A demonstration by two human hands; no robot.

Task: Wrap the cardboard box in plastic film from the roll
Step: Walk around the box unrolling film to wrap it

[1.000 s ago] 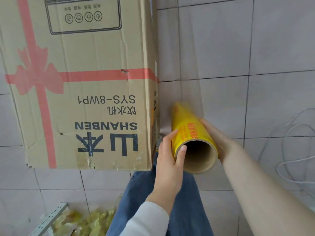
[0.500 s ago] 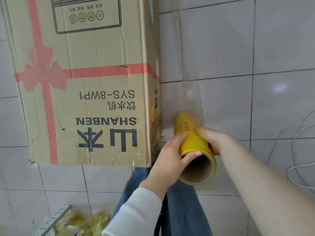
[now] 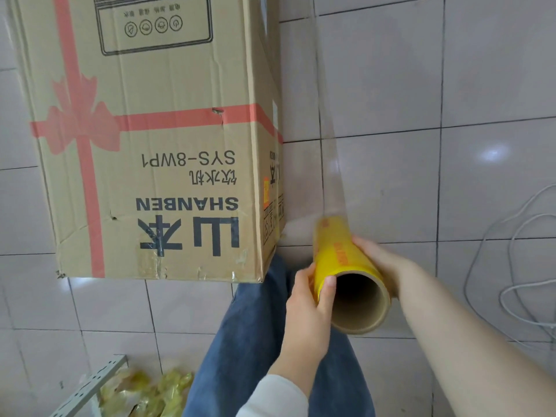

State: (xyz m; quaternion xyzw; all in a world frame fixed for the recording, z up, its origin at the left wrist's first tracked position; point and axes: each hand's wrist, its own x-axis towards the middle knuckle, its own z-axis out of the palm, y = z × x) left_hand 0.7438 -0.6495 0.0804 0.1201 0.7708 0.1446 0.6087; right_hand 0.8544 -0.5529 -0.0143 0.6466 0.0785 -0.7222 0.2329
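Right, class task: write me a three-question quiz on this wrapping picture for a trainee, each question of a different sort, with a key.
1. True or false: the left hand and the right hand both hold the roll.
2. Where is the roll relative to the box?
A) on top of it
B) to the right of it, by its near corner
C) inside it
3. Fill in: the ribbon printed on the box is ____ in colour.

Key: 1 true; 2 B; 3 red.
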